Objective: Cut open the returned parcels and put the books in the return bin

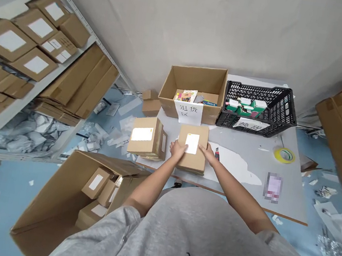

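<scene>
A brown cardboard box [190,161] with a white label [192,143] on top sits at the table's front edge. My left hand [177,149] grips its left side, thumb on top near the label. On the opposite side my right hand [208,153] grips it the same way. Just right of that hand lies a red and black box cutter [217,153] on white paper. Left of the held box stand stacked cardboard boxes [143,137], the top one bearing a white label.
An open carton [189,111] and a black plastic crate [256,125] with green-and-white packs stand at the table's back. Yellow tape [284,155] lies at right. A large open carton [53,196] holding boxes is at lower left, beside shelves [32,91]. Paper scraps litter the blue floor.
</scene>
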A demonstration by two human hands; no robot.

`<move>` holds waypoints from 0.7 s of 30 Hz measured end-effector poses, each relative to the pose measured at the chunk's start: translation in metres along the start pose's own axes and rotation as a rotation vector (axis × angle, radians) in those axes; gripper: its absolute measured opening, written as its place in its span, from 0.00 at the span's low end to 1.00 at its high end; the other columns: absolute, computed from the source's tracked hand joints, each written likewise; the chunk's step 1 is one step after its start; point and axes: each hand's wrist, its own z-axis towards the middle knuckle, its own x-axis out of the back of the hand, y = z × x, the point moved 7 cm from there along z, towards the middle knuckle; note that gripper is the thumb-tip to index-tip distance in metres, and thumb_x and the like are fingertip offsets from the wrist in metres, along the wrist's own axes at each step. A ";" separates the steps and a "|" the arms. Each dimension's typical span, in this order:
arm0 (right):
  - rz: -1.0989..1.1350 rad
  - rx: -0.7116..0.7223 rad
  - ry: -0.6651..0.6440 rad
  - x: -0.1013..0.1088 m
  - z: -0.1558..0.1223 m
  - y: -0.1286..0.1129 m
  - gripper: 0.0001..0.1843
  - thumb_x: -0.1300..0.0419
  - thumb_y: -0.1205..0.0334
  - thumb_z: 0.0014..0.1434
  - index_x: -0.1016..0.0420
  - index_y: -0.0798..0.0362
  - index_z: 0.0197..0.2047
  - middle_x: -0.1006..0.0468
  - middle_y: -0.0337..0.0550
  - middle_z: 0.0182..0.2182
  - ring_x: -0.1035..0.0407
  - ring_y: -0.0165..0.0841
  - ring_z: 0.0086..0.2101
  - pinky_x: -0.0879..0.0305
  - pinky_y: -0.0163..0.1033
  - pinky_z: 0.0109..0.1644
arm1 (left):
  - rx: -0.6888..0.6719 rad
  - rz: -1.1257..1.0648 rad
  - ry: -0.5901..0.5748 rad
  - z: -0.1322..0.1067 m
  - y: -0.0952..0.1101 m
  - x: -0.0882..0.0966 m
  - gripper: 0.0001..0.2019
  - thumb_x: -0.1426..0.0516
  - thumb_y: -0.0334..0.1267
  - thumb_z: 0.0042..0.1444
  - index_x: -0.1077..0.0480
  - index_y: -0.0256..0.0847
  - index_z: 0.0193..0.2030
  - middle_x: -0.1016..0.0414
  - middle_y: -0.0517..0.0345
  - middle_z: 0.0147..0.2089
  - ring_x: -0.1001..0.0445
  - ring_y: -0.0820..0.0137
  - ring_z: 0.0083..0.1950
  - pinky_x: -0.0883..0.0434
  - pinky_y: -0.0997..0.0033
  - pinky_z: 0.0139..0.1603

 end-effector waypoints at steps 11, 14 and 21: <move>-0.436 0.035 0.170 0.003 0.021 0.019 0.45 0.44 0.51 0.65 0.54 0.60 0.78 0.41 0.64 0.73 0.42 0.46 0.70 0.43 0.53 0.73 | -0.451 0.092 0.008 -0.002 0.038 -0.004 0.29 0.38 0.34 0.56 0.31 0.47 0.66 0.39 0.44 0.69 0.43 0.50 0.73 0.41 0.50 0.71; -0.718 0.096 0.218 0.000 0.017 0.009 0.45 0.47 0.56 0.65 0.58 0.59 0.80 0.58 0.59 0.78 0.58 0.50 0.75 0.52 0.59 0.75 | -0.447 -0.063 0.048 0.007 0.026 0.000 0.39 0.41 0.28 0.54 0.42 0.42 0.74 0.36 0.43 0.67 0.39 0.54 0.71 0.40 0.52 0.72; -0.946 0.447 0.111 -0.001 0.033 -0.063 0.48 0.48 0.66 0.60 0.58 0.46 0.81 0.58 0.41 0.79 0.66 0.46 0.76 0.58 0.62 0.76 | -0.745 -0.208 -0.167 -0.026 0.041 -0.015 0.41 0.41 0.41 0.61 0.51 0.49 0.80 0.35 0.50 0.73 0.38 0.57 0.73 0.43 0.52 0.75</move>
